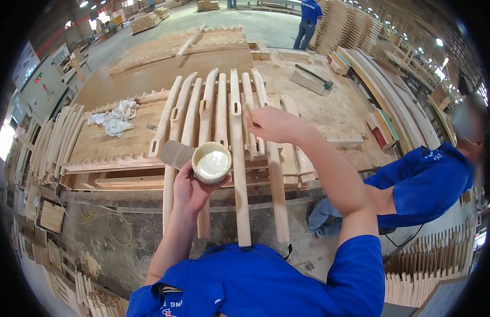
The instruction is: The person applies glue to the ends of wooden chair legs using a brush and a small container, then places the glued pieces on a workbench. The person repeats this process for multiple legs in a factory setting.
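My left hand is wrapped round a small round tub with white liquid, probably glue, inside. A flat brown rounded piece sticks out beside the tub, partly hidden by it. Farther right, my right hand is closed in a pinch over the wooden rails, with a thin pale stick pointing down below the fingers. Several long pale wooden rails lie side by side across the workbench, their near ends overhanging towards me. Oval slots are cut in some of them.
A white rag lies on the bench at left, near a notched wooden rack. A hammer rests at the far right. One co-worker in blue stands close on my right; another person is farther back. Stacked rails stand at left.
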Motion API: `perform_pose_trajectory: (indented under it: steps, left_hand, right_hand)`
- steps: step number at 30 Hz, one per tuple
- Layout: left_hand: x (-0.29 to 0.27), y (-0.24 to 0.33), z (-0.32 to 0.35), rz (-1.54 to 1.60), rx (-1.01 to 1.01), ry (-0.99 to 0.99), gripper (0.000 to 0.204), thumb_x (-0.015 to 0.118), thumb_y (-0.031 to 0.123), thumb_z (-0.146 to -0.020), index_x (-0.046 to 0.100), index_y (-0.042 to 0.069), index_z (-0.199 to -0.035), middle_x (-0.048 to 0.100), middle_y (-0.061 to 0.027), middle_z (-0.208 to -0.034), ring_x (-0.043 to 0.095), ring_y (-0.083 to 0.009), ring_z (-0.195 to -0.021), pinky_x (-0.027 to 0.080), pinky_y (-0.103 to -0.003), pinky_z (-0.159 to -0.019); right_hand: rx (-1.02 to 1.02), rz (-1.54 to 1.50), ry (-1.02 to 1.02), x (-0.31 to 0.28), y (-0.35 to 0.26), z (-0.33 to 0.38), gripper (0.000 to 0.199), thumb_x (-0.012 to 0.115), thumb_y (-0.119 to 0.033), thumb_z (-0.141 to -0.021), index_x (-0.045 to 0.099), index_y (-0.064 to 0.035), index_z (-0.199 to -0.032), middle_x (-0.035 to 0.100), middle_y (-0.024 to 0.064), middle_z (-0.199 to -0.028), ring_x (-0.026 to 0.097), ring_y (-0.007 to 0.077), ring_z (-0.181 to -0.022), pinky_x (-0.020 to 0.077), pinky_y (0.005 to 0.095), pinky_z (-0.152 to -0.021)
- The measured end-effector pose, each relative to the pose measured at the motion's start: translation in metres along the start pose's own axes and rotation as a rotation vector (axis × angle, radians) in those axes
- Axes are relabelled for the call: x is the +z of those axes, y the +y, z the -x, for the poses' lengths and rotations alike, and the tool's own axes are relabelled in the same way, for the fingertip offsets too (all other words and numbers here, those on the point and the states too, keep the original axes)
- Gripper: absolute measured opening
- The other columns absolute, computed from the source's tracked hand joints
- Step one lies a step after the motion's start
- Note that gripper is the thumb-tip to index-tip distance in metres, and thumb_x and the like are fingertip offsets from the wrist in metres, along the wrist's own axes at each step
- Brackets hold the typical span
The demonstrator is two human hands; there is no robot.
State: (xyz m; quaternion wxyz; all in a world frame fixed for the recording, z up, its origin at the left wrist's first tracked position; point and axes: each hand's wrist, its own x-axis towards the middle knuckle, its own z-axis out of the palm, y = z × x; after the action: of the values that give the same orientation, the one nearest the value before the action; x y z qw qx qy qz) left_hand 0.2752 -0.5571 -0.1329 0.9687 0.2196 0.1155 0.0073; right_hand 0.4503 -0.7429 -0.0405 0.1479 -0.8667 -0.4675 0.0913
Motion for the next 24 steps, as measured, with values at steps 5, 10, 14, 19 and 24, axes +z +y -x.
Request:
perform_pose_trajectory:
  steps: [5,10,14,19,24]
  left_hand:
    - [-0.01,0.011,0.005,-0.007,0.044,0.003,0.044,0.026,0.023,-0.099,0.035,-0.001,-0.135,0.04,-0.0212,-0.138,0.045,-0.038,-0.124,0.04,-0.063,-0.098]
    - [-0.001,0.013,-0.011,-0.093,0.089,0.08,0.044,0.029,0.024,-0.099,0.036,-0.001,-0.134,0.04,-0.0211,-0.137,0.046,-0.0397,-0.123,0.041,-0.064,-0.097]
    - [0.0,0.012,-0.03,-0.143,0.086,0.032,0.044,0.028,0.026,-0.1,0.037,0.0,-0.134,0.042,-0.0209,-0.136,0.047,-0.0406,-0.121,0.042,-0.064,-0.095]
    - [0.008,0.01,-0.045,-0.163,0.057,0.029,0.043,0.027,0.026,-0.1,0.038,-0.002,-0.132,0.046,-0.0193,-0.13,0.054,-0.0368,-0.114,0.049,-0.061,-0.086]
    - [0.018,0.015,-0.05,-0.143,0.058,0.01,0.042,0.026,0.025,-0.1,0.039,-0.001,-0.131,0.044,-0.0186,-0.133,0.051,-0.0367,-0.118,0.049,-0.061,-0.086]
  right_hand:
    - [-0.084,-0.158,0.167,-0.019,-0.003,0.025,0.014,0.058,-0.012,-0.088,0.056,0.0016,-0.086,0.06,0.0149,-0.074,0.061,0.0253,-0.068,0.0475,0.0333,-0.063]
    - [-0.158,-0.701,0.549,-0.025,-0.009,0.034,0.014,0.061,-0.011,-0.089,0.057,-0.0013,-0.08,0.059,0.0026,-0.067,0.056,0.0056,-0.059,0.0433,0.0208,-0.053]
    - [-0.22,-0.958,0.613,-0.01,-0.019,0.025,0.013,0.058,-0.01,-0.092,0.056,-0.0008,-0.084,0.059,0.0053,-0.069,0.056,0.0086,-0.058,0.0454,0.0209,-0.054]
    - [0.001,-1.023,0.473,0.013,-0.019,0.006,0.014,0.06,-0.015,-0.091,0.056,-0.0024,-0.086,0.059,0.0062,-0.069,0.056,0.0102,-0.056,0.0476,0.0228,-0.054]
    - [0.134,-1.577,0.548,0.032,0.008,0.002,0.008,0.058,-0.013,-0.091,0.055,-0.0063,-0.089,0.06,0.0063,-0.073,0.056,0.013,-0.058,0.0518,0.0309,-0.06]
